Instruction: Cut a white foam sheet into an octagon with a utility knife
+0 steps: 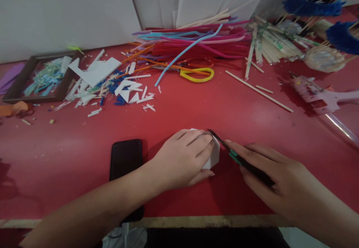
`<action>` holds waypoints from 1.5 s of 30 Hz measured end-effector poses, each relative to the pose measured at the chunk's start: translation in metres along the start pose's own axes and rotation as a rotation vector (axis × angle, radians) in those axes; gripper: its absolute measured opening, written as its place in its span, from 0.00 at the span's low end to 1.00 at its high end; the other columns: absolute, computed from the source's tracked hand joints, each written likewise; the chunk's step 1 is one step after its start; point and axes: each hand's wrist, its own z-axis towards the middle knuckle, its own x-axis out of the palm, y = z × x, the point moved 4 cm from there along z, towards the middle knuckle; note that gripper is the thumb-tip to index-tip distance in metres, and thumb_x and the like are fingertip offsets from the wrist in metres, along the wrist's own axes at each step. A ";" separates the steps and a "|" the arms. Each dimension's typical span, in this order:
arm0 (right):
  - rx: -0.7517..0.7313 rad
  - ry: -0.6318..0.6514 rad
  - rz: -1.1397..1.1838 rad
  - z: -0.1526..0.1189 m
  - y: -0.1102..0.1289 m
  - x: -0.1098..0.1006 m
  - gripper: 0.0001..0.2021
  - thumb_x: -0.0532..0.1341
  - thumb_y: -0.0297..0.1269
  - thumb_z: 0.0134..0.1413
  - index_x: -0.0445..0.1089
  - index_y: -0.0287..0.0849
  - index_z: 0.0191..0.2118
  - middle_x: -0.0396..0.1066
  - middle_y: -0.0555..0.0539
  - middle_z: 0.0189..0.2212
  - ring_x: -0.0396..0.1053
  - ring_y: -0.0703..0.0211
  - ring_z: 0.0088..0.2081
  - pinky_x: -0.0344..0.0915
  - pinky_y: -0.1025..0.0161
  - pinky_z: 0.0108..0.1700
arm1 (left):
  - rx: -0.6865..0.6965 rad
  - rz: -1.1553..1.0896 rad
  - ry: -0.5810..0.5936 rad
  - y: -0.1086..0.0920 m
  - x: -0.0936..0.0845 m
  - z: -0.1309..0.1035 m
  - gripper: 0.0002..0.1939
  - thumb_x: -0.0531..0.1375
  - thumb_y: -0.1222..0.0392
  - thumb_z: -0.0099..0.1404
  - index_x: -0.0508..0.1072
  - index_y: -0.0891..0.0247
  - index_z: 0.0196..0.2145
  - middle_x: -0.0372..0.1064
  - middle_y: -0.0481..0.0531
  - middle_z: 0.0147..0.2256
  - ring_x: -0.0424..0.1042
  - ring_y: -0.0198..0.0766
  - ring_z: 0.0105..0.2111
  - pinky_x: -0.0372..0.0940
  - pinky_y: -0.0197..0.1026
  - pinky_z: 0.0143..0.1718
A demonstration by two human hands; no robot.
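The white piece (214,157) lies low and central on the red table (179,109), mostly hidden beneath the left hand (185,158). That hand has its 4 fingers bent close together over the piece, the thumb set apart on the near side, holding it down. The right hand (288,180) is closed around a black and green cutter (235,157), its index finger laid along the tool. The blade points away from the person, at the piece's right edge and very near the left fingertips; whether it touches paper or skin, I can't tell.

To my eye, this is the trimming or scoring of an edge. The next move calls for a firm left hold, the fingertips drawn back from the blade, and a light, steady stroke along the side.

Just left of the 2 hands, a phone (126,158) lies partly under the left forearm. Beyond, on the left, white scraps (129,89) are scattered near a dark frame (36,100). At the back, 1 light blue stem (183,55) crosses a heap of coloured stems (171,48), with yellow-handled scissors (196,79) below it. To the right are a long stick (259,91), wrapped sticks (269,48) and a pink glue gun (307,90).
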 end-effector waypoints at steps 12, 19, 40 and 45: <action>0.008 0.002 -0.098 -0.004 0.007 0.003 0.23 0.50 0.31 0.67 0.72 0.37 0.60 0.78 0.40 0.37 0.79 0.57 0.31 0.74 0.64 0.28 | -0.007 -0.021 0.018 0.000 0.000 0.000 0.31 0.66 0.44 0.67 0.73 0.74 0.56 0.74 0.65 0.56 0.72 0.53 0.58 0.69 0.51 0.58; -0.024 0.010 -0.155 -0.004 0.014 0.004 0.23 0.51 0.29 0.65 0.73 0.36 0.60 0.77 0.41 0.35 0.76 0.59 0.26 0.71 0.65 0.23 | -0.014 -0.039 0.024 0.000 0.000 0.000 0.28 0.67 0.48 0.67 0.72 0.73 0.55 0.75 0.64 0.56 0.72 0.52 0.59 0.69 0.52 0.59; -0.025 0.074 -0.109 0.006 0.015 0.000 0.23 0.50 0.27 0.64 0.73 0.34 0.59 0.78 0.41 0.35 0.77 0.58 0.28 0.74 0.64 0.26 | -0.039 -0.099 0.070 0.000 -0.003 0.006 0.24 0.69 0.53 0.63 0.73 0.72 0.51 0.75 0.63 0.54 0.73 0.53 0.56 0.70 0.52 0.57; 0.009 0.084 -0.061 0.009 0.012 0.001 0.24 0.50 0.26 0.64 0.73 0.37 0.61 0.80 0.40 0.39 0.79 0.55 0.34 0.76 0.62 0.31 | -0.044 -0.106 0.078 -0.001 -0.001 0.007 0.25 0.70 0.53 0.63 0.73 0.71 0.51 0.75 0.63 0.53 0.73 0.52 0.56 0.70 0.52 0.58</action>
